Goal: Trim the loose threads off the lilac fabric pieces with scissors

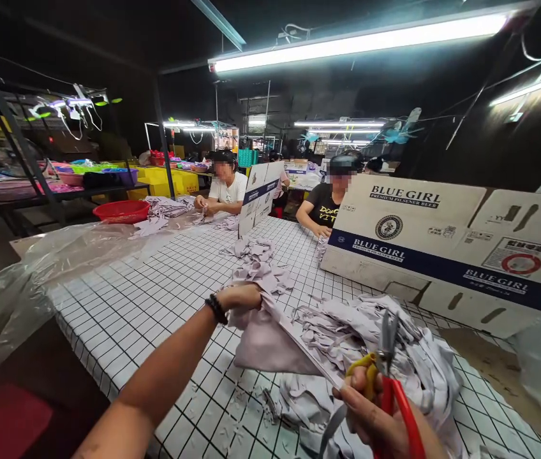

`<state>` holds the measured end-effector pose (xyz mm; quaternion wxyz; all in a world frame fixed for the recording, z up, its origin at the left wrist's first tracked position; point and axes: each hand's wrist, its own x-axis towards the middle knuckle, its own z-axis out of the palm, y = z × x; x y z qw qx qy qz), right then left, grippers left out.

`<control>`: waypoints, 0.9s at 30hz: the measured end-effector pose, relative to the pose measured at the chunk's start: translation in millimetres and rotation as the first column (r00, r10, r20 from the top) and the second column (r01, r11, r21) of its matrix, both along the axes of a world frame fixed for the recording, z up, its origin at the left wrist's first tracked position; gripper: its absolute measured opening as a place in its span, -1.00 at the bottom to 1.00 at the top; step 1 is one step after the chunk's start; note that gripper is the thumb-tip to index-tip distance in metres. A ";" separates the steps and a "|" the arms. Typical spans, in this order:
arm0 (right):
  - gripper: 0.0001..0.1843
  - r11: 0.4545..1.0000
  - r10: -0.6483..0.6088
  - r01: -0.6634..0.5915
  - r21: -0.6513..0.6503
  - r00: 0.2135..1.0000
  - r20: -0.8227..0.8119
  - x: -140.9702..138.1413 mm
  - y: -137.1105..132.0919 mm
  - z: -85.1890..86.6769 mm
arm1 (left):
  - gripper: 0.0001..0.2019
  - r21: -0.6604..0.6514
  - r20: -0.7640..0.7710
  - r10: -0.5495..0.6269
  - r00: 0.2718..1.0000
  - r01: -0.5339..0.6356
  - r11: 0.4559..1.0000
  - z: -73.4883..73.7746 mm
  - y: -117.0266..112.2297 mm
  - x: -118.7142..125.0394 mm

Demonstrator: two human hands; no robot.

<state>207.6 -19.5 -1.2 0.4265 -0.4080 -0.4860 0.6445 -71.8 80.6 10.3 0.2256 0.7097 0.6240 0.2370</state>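
My left hand (239, 296), with a dark bead bracelet at the wrist, is closed on one end of a pale lilac-grey fabric piece (275, 344). The cloth hangs down from a taut edge that runs to my right hand (370, 411). There the fingers pinch the other end and also hold a pair of scissors (387, 341) with red and yellow on the handles, blades pointing up. A big heap of similar fabric pieces (418, 347) lies behind and below the right hand. Beyond my left hand is a smaller pile of cut pieces (258, 258).
Small scraps (237, 408) litter the grid-patterned tablecloth (146, 306). A beer carton (404, 236) stands at the right, and a cardboard panel (261, 197) stands further back. Two co-workers sit across the table. A red basket (121, 211) and plastic sheeting (26, 287) are at left.
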 end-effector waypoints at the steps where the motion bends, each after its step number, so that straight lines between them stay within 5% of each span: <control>1: -0.58 0.998 -0.012 0.009 -0.064 0.999 -0.039 -2.8 -2.2 -10.8 | -0.73 -0.065 -0.019 -0.040 0.999 0.039 0.997 1.3 4.4 1.7; 4: -0.59 0.977 -0.086 0.058 -0.204 0.988 -0.130 -14.8 -13.1 -38.0 | -0.78 -0.179 0.007 -0.123 0.992 0.122 0.976 -5.1 -15.1 15.3; 8: -0.56 0.949 -0.151 0.104 -0.297 0.979 -0.140 -29.5 -24.4 -54.9 | -0.56 -0.246 0.122 -0.152 0.981 0.179 0.953 -29.1 -89.4 36.5; 10: -0.53 0.948 -0.144 0.102 -0.300 0.982 -0.121 -36.1 -27.2 -57.4 | -0.33 -0.334 0.349 -0.021 0.937 0.145 0.931 -47.7 -124.6 50.9; 13: -0.52 0.963 -0.080 0.062 -0.263 0.995 -0.059 -46.2 -32.0 -62.2 | -0.25 -0.424 0.609 0.224 0.761 0.073 0.903 -77.6 -156.6 77.5; 16: -0.53 0.979 -0.051 0.056 -0.195 0.998 0.030 -53.9 -39.5 -71.6 | -0.30 -0.379 0.710 0.345 0.614 -0.079 0.922 -94.0 -164.8 96.4; 18: -0.55 0.988 -0.062 0.071 -0.136 0.996 0.064 -54.9 -44.1 -78.2 | -0.40 -0.305 0.743 0.333 0.580 -0.150 0.941 -94.3 -164.2 100.7; 21: -0.58 0.996 -0.047 0.055 -0.076 0.993 0.113 -48.3 -46.1 -84.1 | -0.54 -0.265 0.780 0.291 0.554 -0.128 0.956 -87.4 -162.8 100.4; 27: -0.66 0.988 -0.131 0.109 0.106 0.963 0.237 -26.9 -28.3 -76.9 | -0.54 -0.419 0.859 0.395 0.325 0.005 0.908 -78.1 -163.2 98.9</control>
